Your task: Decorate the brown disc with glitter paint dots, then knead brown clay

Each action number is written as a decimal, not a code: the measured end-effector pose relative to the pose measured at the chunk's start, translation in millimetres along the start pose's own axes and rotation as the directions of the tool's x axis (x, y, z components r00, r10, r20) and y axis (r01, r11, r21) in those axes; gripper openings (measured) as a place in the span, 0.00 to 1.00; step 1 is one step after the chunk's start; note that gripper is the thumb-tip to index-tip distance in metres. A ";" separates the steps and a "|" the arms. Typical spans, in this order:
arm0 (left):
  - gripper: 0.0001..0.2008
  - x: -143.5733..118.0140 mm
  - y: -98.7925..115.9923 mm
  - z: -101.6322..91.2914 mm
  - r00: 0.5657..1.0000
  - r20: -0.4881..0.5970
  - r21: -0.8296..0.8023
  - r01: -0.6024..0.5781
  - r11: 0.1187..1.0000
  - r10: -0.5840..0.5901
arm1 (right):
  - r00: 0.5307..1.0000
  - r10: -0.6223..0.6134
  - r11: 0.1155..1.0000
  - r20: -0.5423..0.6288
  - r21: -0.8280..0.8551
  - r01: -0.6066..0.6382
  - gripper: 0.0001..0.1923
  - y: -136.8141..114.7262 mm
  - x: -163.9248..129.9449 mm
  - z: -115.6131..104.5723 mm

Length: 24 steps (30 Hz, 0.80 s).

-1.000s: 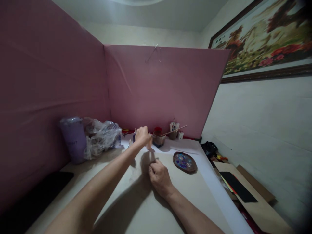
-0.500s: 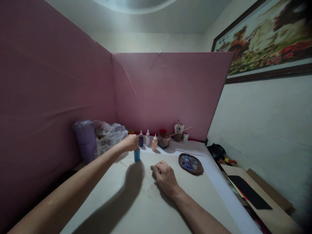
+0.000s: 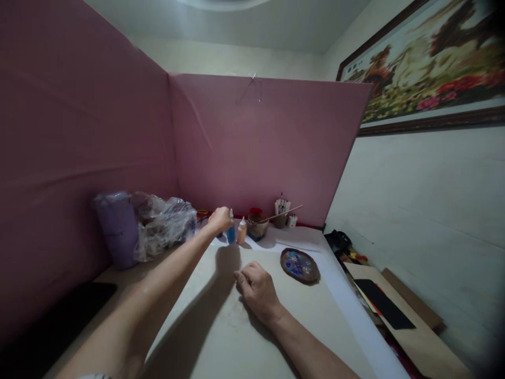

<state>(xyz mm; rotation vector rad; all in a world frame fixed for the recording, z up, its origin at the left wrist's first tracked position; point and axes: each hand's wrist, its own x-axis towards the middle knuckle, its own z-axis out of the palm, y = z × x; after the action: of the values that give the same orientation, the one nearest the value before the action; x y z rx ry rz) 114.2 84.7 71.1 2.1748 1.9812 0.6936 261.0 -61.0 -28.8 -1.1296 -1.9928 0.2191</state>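
Note:
My left hand (image 3: 221,220) reaches to the far side of the table, its fingers closed around the upper part of a blue squeeze bottle (image 3: 231,235). That bottle stands close beside an orange squeeze bottle (image 3: 241,232). A dark bottle (image 3: 220,235) is mostly hidden behind my hand, and the white one is covered. My right hand (image 3: 258,288) rests on the pale sheet (image 3: 236,337) in a loose fist, with nothing showing in it. To its right lies a brown palette (image 3: 300,266) dotted with blue, violet and white paint.
Behind the bottles stand a water cup (image 3: 258,229) with a long brush (image 3: 282,212) across it and a brush holder (image 3: 281,220). A purple bin (image 3: 117,231) and crumpled clear plastic (image 3: 165,226) are at left. Pink panels (image 3: 256,142) enclose the back and left.
My left hand has carried the blue bottle away from me, from the pale sheet back to the row beside the orange bottle. My right hand stays on the sheet. The view has shifted slightly.

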 end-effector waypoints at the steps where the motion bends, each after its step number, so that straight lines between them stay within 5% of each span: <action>1: 0.06 1.5 -1.1 3.6 1.000 0.000 -0.004 0.003 1.000 -0.003 | 1.000 -0.002 1.000 0.000 -0.002 0.002 0.17 0.0 0.2 0.2; 9: 0.10 -1.7 -7.6 12.7 0.999 -0.031 -0.002 -0.013 1.000 0.013 | 1.000 0.013 1.000 -0.004 0.014 -0.013 0.17 0.4 -0.2 -0.2; 15: 0.11 -46.9 -14.4 0.8 0.990 -0.130 0.030 -0.052 0.998 0.056 | 1.000 0.019 0.999 -0.004 0.040 -0.018 0.18 2.1 -0.8 -0.1; 19: 0.12 -93.3 -44.3 -9.9 0.939 -0.320 0.113 -0.098 0.989 0.130 | 1.000 0.025 0.998 -0.004 0.052 -0.025 0.18 2.4 -1.3 0.3; 24: 0.17 -116.9 -101.7 -27.3 0.836 -0.545 0.189 0.185 0.964 -0.054 | 0.999 0.032 0.998 0.002 0.056 -0.032 0.19 1.2 -1.8 -0.6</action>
<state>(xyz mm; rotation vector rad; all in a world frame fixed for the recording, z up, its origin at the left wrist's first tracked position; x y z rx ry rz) 5.7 -20.3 26.9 2.1103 2.5644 1.2167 262.7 -61.8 -30.1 -1.1262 -1.9585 0.2906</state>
